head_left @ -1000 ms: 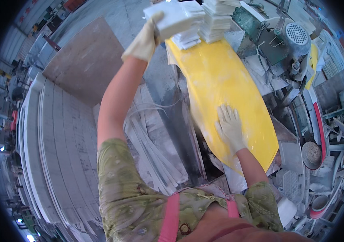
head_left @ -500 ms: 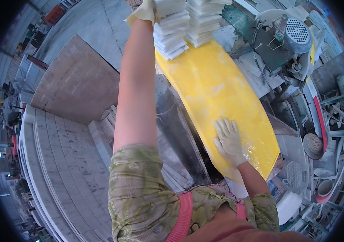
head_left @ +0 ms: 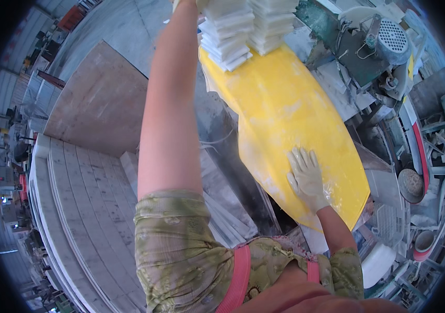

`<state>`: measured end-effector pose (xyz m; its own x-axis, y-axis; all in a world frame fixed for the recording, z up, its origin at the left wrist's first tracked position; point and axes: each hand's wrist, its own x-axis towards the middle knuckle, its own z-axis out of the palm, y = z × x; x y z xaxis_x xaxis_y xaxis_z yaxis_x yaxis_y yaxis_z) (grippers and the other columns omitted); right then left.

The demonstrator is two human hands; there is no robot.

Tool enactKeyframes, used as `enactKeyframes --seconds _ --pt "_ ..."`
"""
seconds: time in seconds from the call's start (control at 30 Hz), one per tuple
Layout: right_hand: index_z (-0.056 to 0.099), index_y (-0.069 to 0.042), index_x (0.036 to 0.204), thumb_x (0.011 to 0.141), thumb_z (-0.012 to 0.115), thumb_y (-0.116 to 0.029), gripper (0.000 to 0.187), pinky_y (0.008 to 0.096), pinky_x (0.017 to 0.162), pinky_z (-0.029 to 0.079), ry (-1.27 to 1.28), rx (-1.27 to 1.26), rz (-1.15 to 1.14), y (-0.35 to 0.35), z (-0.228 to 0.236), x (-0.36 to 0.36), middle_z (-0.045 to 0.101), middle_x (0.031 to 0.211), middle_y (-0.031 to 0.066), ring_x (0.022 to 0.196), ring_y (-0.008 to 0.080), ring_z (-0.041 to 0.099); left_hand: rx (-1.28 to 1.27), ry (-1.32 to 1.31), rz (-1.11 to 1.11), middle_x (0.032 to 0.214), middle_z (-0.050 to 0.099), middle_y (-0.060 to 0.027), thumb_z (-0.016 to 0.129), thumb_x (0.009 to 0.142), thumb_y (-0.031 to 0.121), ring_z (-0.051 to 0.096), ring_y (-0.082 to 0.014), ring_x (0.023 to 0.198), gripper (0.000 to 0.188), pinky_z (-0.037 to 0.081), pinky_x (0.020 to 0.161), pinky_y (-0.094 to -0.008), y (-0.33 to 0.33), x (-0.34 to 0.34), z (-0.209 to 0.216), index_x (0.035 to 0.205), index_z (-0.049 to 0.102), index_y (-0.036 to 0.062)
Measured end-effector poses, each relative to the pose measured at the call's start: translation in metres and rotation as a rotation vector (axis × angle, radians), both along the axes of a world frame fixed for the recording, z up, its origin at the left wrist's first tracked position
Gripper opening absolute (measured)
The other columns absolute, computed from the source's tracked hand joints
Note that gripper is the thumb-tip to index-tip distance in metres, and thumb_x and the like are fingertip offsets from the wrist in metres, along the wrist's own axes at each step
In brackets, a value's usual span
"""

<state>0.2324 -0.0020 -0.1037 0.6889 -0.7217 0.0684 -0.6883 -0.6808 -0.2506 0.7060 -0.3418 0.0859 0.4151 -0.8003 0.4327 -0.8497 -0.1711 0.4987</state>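
Observation:
My right hand (head_left: pixel 307 177), in a pale rubber glove, lies flat with fingers stretched out on a glossy yellow sheet (head_left: pixel 280 115) that looks wet near its close end. My left arm reaches far forward. Only a bit of the glove on my left hand (head_left: pixel 200 4) shows at the top edge, close beside the stacks; its fingers are out of the picture. Two tall stacks of thin white pieces, a left stack (head_left: pixel 227 36) and a right stack (head_left: pixel 272 26), stand side by side on the sheet's far end.
Long grey-white slabs (head_left: pixel 87 203) lie at the left, with a brown board (head_left: pixel 100 99) leaning behind them. A motor with a round perforated cover (head_left: pixel 392 36) sits at the far right. Scraps and a round bowl-like piece (head_left: pixel 412 186) clutter the right side.
My left hand has moved farther forward, mostly out of the top edge. The yellow sheet's left edge now bulges and looks bent. My right hand stays flat on it.

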Motion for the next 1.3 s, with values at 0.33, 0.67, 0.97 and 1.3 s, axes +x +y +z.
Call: enactKeyframes --seconds 0.33,0.67,0.97,1.3 --pt "0.048 0.000 0.148 0.098 0.057 -0.024 0.057 0.0558 0.125 0.022 -0.033 0.013 -0.012 0.000 0.000 -0.001 0.047 0.154 0.0198 0.146 0.0397 0.039 0.011 -0.071 0.006 0.114 0.072 -0.0255 0.053 0.094 0.026 0.069 -0.0400 0.109 0.037 0.054 0.093 -0.0440 -0.023 -0.002 0.000 0.109 0.078 0.0038" --pt "0.045 -0.003 0.151 0.101 0.053 -0.027 0.056 0.0541 0.125 0.022 -0.059 0.028 -0.012 0.001 0.006 -0.003 0.046 0.156 0.0172 0.147 0.0375 0.038 0.306 -0.512 -0.200 0.156 0.038 -0.0233 0.072 0.087 0.039 0.032 -0.0435 0.146 0.073 0.039 0.113 -0.0557 0.044 -0.036 0.062 0.152 0.041 0.0236" --pt "0.047 -0.002 0.149 0.101 0.053 -0.026 0.055 0.0548 0.124 0.022 -0.039 -0.006 -0.012 -0.001 -0.003 -0.005 0.047 0.155 0.0182 0.145 0.0386 0.040 0.327 -0.632 -0.453 0.156 0.035 -0.0137 0.082 0.079 0.048 0.026 -0.0457 0.142 0.080 0.034 0.108 -0.0644 0.059 -0.070 0.078 0.148 0.044 0.0370" --pt "0.050 -0.002 0.147 0.100 0.053 -0.025 0.052 0.0556 0.122 0.026 -0.094 -0.004 -0.021 -0.002 0.000 -0.004 0.050 0.152 0.0185 0.142 0.0390 0.043 -0.252 -0.392 -0.597 0.108 0.074 -0.0038 0.076 0.082 0.040 0.072 -0.0250 0.102 0.036 0.057 0.084 -0.0407 0.022 -0.057 0.028 0.113 0.073 0.0238"
